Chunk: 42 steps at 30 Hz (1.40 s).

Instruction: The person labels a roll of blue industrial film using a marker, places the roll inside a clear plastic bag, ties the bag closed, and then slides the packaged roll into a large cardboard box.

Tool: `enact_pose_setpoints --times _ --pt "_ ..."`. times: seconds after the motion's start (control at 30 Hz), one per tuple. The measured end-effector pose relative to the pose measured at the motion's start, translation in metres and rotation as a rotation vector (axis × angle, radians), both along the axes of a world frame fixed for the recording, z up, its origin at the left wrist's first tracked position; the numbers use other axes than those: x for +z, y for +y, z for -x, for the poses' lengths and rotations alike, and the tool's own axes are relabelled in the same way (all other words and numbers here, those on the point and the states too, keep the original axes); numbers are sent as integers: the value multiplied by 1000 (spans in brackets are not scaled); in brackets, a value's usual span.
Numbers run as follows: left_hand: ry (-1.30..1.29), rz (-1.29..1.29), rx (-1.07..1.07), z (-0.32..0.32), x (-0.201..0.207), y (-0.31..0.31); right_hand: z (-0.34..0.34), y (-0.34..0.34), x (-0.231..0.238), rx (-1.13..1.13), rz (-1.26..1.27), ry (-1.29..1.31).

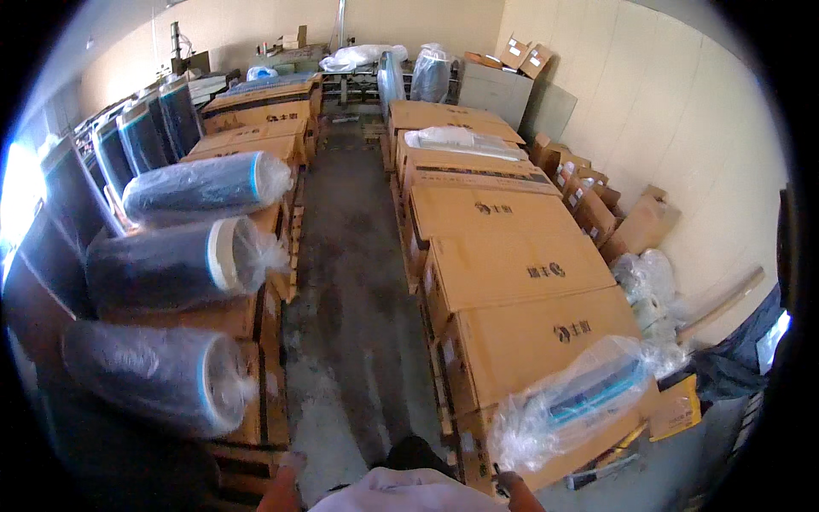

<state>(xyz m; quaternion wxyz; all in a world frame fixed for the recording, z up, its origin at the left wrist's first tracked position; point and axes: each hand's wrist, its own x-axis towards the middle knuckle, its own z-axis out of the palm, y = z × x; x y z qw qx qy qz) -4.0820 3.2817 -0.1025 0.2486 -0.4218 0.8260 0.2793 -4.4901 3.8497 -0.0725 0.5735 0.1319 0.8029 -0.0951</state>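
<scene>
My left hand [291, 463] hangs low at the front, beside the pallet under the left-hand boxes; its fingers are too blurred to read. Lower right, my right hand [512, 483] is closed, with a small dark piece showing at its fingers that I cannot make out. Just beyond it, a clear plastic bag [533, 427] with a blue strip inside lies on the nearest cardboard box [546, 341]. Nearest my left hand, a dark roll [141, 371] wrapped in clear plastic, with a blue-edged end, rests on the left-hand boxes.
A grey floor aisle [350, 256] runs between two rows of boxes on pallets. More wrapped rolls [153, 264] lie or stand at the left. Small open cartons [597, 200] and bunched plastic [648, 290] line the right wall. A workbench [350, 77] stands at the far end.
</scene>
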Motion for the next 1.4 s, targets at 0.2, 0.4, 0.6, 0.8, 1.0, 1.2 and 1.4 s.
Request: enact_pose_setpoints --times 0.2,0.4,0.6,0.8,1.0,1.2,1.4 --pt "532 -84 134 298 57 -208 113 -104 13 -216 -57 106" --pt "138 -104 445 375 37 -359 323 -344 -33 168 92 223" --pt "-130 -235 582 411 38 -437 546 -705 15 377 518 638" --pt "-149 -260 599 548 46 -583 703 -963 120 412 554 628" --pt "-51 -251 606 743 33 -820 794 -970 62 317 179 430" --pt "426 -300 660 1069 123 -1059 877 -981 40 -200 -28 264" --pt "737 -338 859 1213 82 -1207 1050 -1143 28 -268 43 374"
